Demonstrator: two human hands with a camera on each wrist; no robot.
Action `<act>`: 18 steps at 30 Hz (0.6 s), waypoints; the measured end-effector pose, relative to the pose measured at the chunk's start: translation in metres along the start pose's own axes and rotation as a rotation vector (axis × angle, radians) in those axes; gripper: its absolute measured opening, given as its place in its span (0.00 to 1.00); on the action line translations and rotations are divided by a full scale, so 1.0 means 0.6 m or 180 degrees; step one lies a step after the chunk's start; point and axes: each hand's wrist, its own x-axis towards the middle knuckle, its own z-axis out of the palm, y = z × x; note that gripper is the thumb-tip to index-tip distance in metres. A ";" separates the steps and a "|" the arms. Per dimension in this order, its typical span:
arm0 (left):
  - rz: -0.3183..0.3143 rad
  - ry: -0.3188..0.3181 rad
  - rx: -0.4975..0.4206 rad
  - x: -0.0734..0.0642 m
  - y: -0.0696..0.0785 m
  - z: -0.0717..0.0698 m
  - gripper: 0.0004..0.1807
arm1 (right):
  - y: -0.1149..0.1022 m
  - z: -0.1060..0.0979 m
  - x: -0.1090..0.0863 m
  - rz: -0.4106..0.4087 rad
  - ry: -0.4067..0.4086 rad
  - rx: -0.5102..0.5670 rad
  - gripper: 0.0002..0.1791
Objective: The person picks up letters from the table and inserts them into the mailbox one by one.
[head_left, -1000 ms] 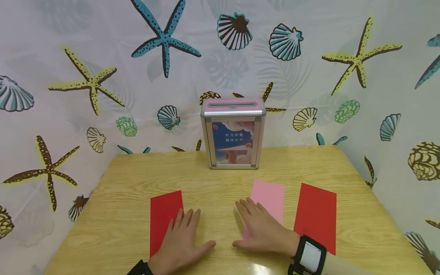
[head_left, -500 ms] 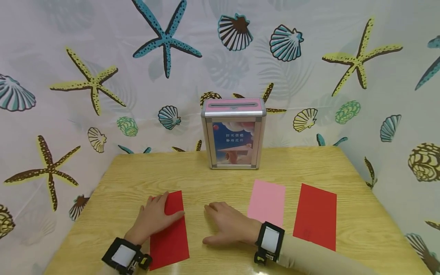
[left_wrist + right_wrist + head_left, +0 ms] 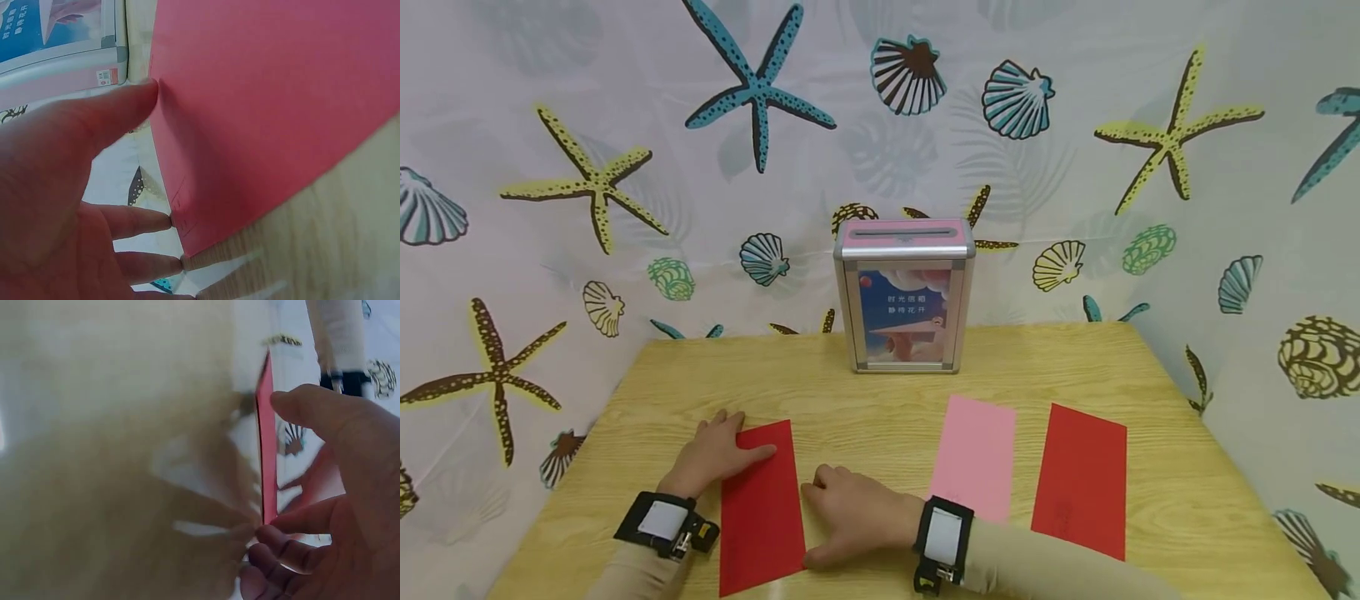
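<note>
A red envelope [image 3: 763,517] lies on the table's left half. My left hand [image 3: 707,458] is at its far left corner, the thumb over the upper part. In the left wrist view the straight fingers [image 3: 140,220] meet the edge of the envelope [image 3: 281,112], with the thumb further along that edge. My right hand [image 3: 865,512] is beside the envelope's right long side, fingertips and thumb spread along it. From the right wrist view the envelope [image 3: 267,425] appears as a thin strip, with the thumb and bent fingers of the right hand [image 3: 362,469] at its edge.
Further right lie a pink envelope [image 3: 977,454] and a second red envelope [image 3: 1082,479]. At the back of the wooden table [image 3: 820,392] stands a letter box [image 3: 906,296] with a slot in its pink top. A patterned curtain [image 3: 820,183] hangs behind and at the sides.
My left hand has moved up and left to the red envelope's far left corner. My right hand has moved left, off the pink envelope to the red one's right side.
</note>
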 end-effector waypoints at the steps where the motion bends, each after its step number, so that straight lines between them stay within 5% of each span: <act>1: 0.0019 0.0012 0.0023 0.000 0.002 -0.001 0.50 | -0.005 0.003 0.000 -0.0037 -0.0003 0.0022 0.39; 8: 0.0139 0.0045 0.0122 0.000 0.010 -0.007 0.44 | -0.024 0.024 0.002 -0.0260 0.0132 -0.0191 0.29; 18: 0.0196 0.0057 0.0185 0.000 0.018 -0.006 0.29 | -0.027 0.015 0.002 -0.0259 0.0093 -0.0142 0.25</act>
